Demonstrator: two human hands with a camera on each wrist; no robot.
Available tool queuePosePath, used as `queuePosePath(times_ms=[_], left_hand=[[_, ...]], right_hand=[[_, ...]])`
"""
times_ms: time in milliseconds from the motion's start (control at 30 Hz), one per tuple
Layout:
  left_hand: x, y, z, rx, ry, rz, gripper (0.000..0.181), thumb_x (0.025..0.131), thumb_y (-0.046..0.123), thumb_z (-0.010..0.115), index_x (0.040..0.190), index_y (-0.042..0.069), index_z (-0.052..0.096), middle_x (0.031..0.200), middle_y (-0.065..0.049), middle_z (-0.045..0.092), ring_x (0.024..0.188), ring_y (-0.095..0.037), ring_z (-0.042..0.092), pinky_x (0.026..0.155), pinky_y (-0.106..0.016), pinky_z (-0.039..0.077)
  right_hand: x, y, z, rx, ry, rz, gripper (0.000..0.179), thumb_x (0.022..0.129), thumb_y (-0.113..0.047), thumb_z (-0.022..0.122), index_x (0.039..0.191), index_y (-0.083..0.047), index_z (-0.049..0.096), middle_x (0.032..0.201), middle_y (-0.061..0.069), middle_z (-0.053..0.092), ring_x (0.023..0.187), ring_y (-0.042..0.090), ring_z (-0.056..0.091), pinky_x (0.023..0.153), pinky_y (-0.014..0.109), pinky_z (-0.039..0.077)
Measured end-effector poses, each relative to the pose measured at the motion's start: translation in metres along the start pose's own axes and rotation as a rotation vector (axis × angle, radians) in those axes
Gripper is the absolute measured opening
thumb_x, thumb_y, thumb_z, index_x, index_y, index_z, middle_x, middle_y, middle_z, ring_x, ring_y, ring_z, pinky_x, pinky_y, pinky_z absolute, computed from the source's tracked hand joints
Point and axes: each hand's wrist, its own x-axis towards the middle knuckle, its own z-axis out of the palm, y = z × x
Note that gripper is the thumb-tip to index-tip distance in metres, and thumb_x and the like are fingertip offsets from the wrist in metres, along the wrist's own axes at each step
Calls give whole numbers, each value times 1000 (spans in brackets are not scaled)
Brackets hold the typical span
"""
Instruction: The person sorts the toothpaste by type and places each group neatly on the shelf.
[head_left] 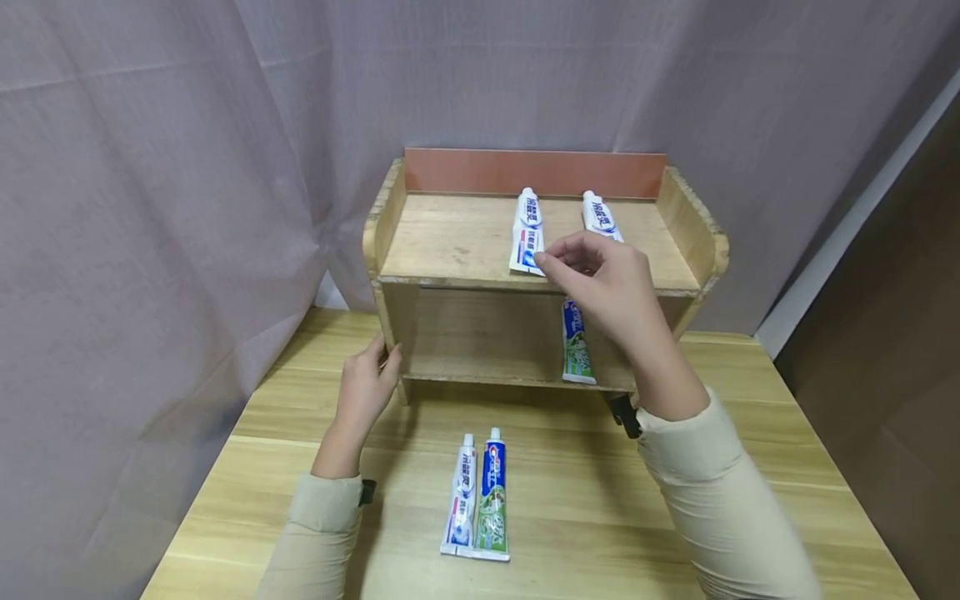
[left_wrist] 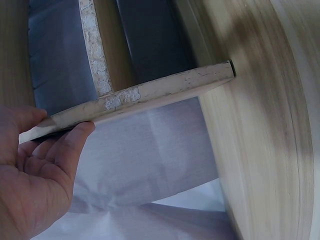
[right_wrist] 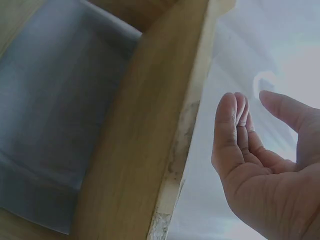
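toothpaste tube (head_left: 527, 229), upper centre: nudge gently, right hand (head_left: 613, 282), digits parted; left hand (head_left: 365, 382) pinching shelf side panel (left_wrist: 165, 86) should brace.

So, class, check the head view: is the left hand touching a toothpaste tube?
No, the left hand grips the side of the wooden shelf instead.

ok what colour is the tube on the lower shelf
The tube is blue towards the top and green lower down, clearest in the head view.
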Motion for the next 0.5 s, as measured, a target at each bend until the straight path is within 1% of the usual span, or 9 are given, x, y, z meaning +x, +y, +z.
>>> queuePosePath(times_ms=[233, 400, 500], left_hand=[[0, 0, 1, 0, -5, -4, 28, 101, 15, 59, 123, -2, 66, 113, -26, 69, 104, -36, 70, 80, -33, 62], [0, 0, 1, -4, -5, -13, 29, 101, 16, 59, 124, -1, 66, 114, -26, 69, 104, -36, 70, 80, -34, 62], [1, 0, 1, 0, -1, -15, 29, 101, 16, 59, 124, -1, 66, 114, -26, 69, 104, -36, 70, 81, -34, 62]], right_hand=[[-28, 4, 6, 56, -5, -35, 30, 91, -37, 75, 98, -8, 73, 88, 4, 73, 76, 16, 65, 63, 18, 55], [-48, 17, 22, 83, -3, -59, 22, 90, -32, 78, 95, -11, 73, 86, -1, 73, 72, 15, 66, 61, 19, 57], [-61, 28, 35, 113, -24, -35, 21, 90, -31, 78, 95, -12, 73, 85, -2, 73, 72, 15, 66, 62, 21, 58]])
